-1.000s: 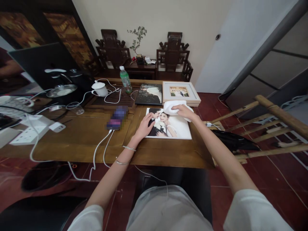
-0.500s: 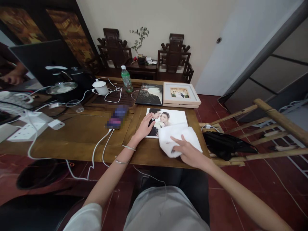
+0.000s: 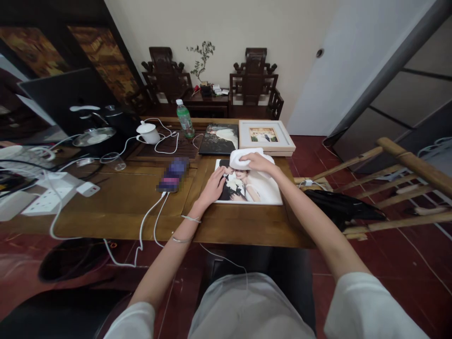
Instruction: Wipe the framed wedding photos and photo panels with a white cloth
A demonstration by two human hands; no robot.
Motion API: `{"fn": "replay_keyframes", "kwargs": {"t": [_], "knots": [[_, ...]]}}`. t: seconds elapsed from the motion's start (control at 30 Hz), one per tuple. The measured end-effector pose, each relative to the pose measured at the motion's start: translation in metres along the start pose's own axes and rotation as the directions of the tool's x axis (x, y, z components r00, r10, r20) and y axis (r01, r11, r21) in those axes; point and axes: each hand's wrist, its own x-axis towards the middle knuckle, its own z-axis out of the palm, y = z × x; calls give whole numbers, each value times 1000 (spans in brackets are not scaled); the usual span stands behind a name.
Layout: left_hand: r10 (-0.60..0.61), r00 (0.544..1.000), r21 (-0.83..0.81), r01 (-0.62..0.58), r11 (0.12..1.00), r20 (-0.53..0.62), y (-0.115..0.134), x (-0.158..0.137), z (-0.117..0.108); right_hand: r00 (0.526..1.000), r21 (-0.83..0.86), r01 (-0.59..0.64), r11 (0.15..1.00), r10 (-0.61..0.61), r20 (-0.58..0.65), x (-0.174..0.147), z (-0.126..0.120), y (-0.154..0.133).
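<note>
A wedding photo panel (image 3: 252, 190) lies flat on the wooden table (image 3: 169, 223) in front of me. My left hand (image 3: 213, 186) rests on its left edge, fingers stretched out and holding nothing. In my right hand (image 3: 259, 162) is a folded white towel (image 3: 242, 157), pressed at the panel's far edge and covering part of its upper side. Just behind stand a dark photo album (image 3: 219, 140) with a figure in a white dress and a white picture frame (image 3: 282, 133) lying on its back.
A phone (image 3: 172, 175) with charging cables lies to the left. Farther off are a green-labelled bottle (image 3: 185, 120), a white lidded cup (image 3: 148, 134), a clear cup (image 3: 113, 161) and a power strip (image 3: 52, 195). A bamboo chair (image 3: 381, 188) stands at the right, holding a black bag (image 3: 342, 207).
My right hand has moved the towel from the panel's near right corner up to its far edge, uncovering the lower part of the picture. My left hand stays on the left edge.
</note>
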Motion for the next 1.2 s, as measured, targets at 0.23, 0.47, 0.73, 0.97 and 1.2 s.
{"fn": "replay_keyframes", "kwargs": {"t": [0.23, 0.47, 0.73, 0.97, 1.2], "knots": [[-4, 1000, -2, 4, 1000, 8, 3, 0, -2, 1000, -9, 30, 1000, -30, -1, -15, 10, -15], [-27, 1000, -25, 27, 999, -5, 5, -1, -1, 989, -78, 109, 991, -100, 108, -120, 51, -69], [-13, 1000, -13, 13, 1000, 6, 5, -1, -2, 984, -55, 145, 988, -138, 116, -113, 43, -68], [3, 1000, -11, -3, 1000, 2, 0, 0, 0, 1000, 12, 30, 999, -30, -5, -16, 21, -23], [16, 1000, 12, -16, 1000, 0, -2, -1, -1, 996, -149, -63, 987, 54, -66, 1, 38, -23]]}}
